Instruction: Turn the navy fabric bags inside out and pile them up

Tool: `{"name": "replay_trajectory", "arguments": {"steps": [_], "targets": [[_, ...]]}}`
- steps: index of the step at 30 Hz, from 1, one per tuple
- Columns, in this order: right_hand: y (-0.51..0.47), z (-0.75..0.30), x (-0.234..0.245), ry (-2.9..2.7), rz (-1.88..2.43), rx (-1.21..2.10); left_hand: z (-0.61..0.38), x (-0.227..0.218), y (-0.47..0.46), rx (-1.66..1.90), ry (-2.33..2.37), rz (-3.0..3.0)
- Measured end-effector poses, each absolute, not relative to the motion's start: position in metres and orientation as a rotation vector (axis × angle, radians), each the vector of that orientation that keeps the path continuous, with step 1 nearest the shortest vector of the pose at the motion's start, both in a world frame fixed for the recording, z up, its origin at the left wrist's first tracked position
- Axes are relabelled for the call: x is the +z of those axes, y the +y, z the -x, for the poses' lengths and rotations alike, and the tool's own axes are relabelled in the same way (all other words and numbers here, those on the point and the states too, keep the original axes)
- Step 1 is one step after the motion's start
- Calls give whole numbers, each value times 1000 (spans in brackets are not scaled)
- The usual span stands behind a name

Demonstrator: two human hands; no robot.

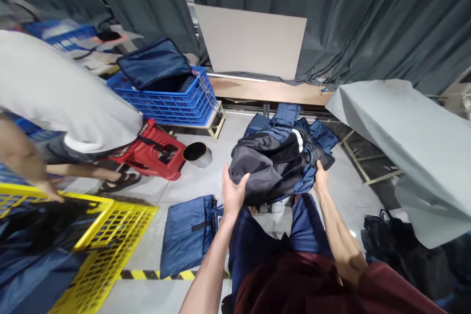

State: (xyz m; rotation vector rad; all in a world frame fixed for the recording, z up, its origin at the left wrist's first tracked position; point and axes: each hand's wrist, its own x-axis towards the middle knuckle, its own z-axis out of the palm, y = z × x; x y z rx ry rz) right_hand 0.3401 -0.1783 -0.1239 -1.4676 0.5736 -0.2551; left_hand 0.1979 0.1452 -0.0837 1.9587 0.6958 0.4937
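Observation:
In front of my knees is a large black and navy fabric bag (263, 167) with a white strip near its top right. It is crumpled, and its exact kind is hard to tell. My left hand (234, 192) lies against its left side, thumb and fingers spread apart. On the right side, my right hand (321, 175) has its fingers closed on the bag's dark edge. Several folded navy fabric pieces (286, 114) lie behind and under it. A flat navy bag (189, 233) with a black strap rests on the floor left of my legs.
At the left, a person in a white shirt (69, 98) sits on a red stool (156, 154), one hand above a yellow crate (128, 225). A small bin (198, 154) and a blue crate (162, 108) stand nearby. A grey-covered table (412, 137) is at right, dark bags (397, 240) below.

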Motion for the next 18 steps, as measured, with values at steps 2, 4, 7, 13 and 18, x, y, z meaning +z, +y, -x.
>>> {"name": "replay_trajectory", "arguments": {"steps": [2, 4, 7, 13, 18], "targets": [[-178, -352, -81, 558, 1474, -349, -192, -68, 161, 521, 731, -1925], [-170, -355, -30, 436, 1516, -441, -178, -44, 174, 570, 765, -1992], [-144, -335, 54, 102, 1602, -484, -155, 5, 178, 880, 685, -2200], [-97, -262, 161, -301, 1648, -304, -163, 57, 164, 974, 98, -2522], [-84, -283, 144, -347, 1701, -138, -205, -1, 186, 495, 196, -2700]]}}
